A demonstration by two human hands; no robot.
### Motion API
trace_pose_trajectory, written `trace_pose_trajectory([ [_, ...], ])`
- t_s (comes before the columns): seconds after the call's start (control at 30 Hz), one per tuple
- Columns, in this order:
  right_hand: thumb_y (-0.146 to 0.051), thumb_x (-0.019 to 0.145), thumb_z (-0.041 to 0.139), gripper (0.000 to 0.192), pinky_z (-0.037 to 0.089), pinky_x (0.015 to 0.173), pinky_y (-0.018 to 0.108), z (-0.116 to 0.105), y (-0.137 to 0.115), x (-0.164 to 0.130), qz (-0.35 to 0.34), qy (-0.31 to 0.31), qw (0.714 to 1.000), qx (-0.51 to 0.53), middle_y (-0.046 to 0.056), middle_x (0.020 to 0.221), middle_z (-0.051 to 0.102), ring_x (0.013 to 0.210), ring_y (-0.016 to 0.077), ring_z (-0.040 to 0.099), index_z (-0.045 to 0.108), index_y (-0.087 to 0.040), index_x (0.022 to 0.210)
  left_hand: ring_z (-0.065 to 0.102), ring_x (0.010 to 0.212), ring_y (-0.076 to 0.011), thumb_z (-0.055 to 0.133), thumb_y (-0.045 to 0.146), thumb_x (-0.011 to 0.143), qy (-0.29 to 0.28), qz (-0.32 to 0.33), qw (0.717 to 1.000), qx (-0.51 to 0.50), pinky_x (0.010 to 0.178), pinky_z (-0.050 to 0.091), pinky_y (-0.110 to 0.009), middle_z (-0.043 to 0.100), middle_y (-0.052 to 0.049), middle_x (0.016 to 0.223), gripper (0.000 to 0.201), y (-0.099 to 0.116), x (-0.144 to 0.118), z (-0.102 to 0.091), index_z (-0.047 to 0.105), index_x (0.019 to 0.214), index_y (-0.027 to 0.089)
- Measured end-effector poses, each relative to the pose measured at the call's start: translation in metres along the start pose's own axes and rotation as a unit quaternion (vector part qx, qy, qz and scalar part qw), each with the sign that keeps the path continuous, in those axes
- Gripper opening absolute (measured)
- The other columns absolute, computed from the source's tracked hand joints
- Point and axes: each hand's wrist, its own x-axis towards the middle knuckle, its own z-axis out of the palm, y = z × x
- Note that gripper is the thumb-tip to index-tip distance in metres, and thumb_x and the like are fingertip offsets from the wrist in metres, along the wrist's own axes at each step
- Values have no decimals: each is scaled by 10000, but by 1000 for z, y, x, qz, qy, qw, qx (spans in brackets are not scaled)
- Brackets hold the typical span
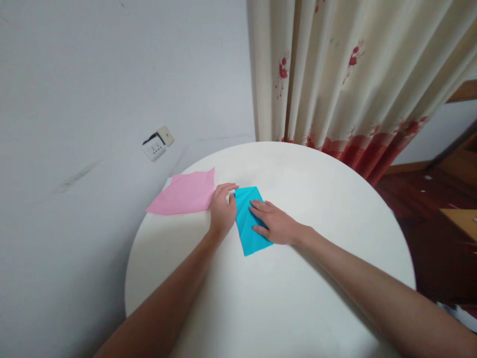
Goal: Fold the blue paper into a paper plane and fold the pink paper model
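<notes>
A folded blue paper (246,219) lies flat on the round white table (298,278). My right hand (275,223) rests palm down on its right side, fingers spread and pressing it to the table. My left hand (222,209) sits at the paper's left edge, with the thumb and fingertips curled against its upper left corner. A pink paper sheet (184,194) lies just left of my left hand, partly over the table's edge.
A white wall stands behind the table, with a wall socket (157,144) on it. A cream curtain with red flowers (346,84) hangs at the back right. Dark wooden floor and furniture (447,209) show at the right.
</notes>
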Motion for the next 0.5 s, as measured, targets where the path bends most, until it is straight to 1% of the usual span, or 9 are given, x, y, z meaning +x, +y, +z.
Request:
trace_pose_trajectory([
  [0.03,-446,958,532,683,231,1207,548,0,0,-1,-3,-4,1000,-8,197,1610,288,1486,349,281,393,-87,1521,594,1184,-216,405,165,929,-17,29,999,20,1079,458,-379,666,-88,1183,317,3,-2,0,686,1074,189],
  [0.1,-458,950,541,685,254,1194,548,-2,-3,-2,-7,-6,1000,-17,204,1593,322,1474,354,307,413,-84,1510,595,1194,-210,388,154,941,-81,67,993,57,1102,435,-379,671,-80,1220,351,6,-6,1,697,1101,196],
  [0.2,-408,931,580,583,328,1156,508,-8,-13,-1,-10,2,1000,-25,197,1506,474,1410,349,418,535,-96,1422,498,1346,-248,382,160,964,-199,89,966,137,1170,338,-461,603,-74,1392,396,2,-13,7,669,1233,206],
  [0.27,-348,956,542,411,402,1088,465,-13,-19,0,10,10,1000,-28,164,1362,623,1298,323,535,648,-136,1292,384,1441,-285,365,198,996,-254,87,945,188,1190,262,-541,498,-79,1509,437,-3,-19,11,573,1379,219],
  [0.33,-299,985,480,331,447,1017,434,-14,-22,2,53,24,998,-33,137,1227,702,1194,297,597,696,-159,1192,305,1484,-303,344,251,1023,-284,86,930,218,1189,209,-598,399,-77,1578,473,-7,-23,12,457,1482,243],
  [0.37,-284,991,464,335,447,1013,430,-13,-21,3,70,33,996,-37,135,1229,700,1194,292,593,689,-154,1202,280,1495,-304,340,275,1031,-292,89,925,226,1189,186,-614,365,-74,1596,484,-8,-24,13,415,1509,256],
  [0.4,-279,992,459,359,428,1039,438,-11,-20,3,78,40,995,-44,140,1289,671,1237,293,566,661,-142,1254,261,1503,-301,336,294,1037,-297,92,922,232,1190,164,-623,344,-71,1606,492,-9,-25,13,386,1526,265],
  [0.43,-286,992,459,406,388,1087,458,-8,-17,4,78,44,995,-51,147,1387,608,1309,299,513,607,-127,1335,248,1508,-299,332,308,1040,-300,95,919,236,1192,147,-627,334,-70,1610,497,-9,-25,12,369,1535,269],
  [0.5,-325,1003,436,521,259,1179,518,0,-11,4,75,39,994,-64,143,1557,424,1446,305,359,458,-118,1481,230,1514,-293,321,318,1044,-306,98,916,240,1196,131,-623,323,-72,1614,506,-8,-25,12,347,1547,265],
])
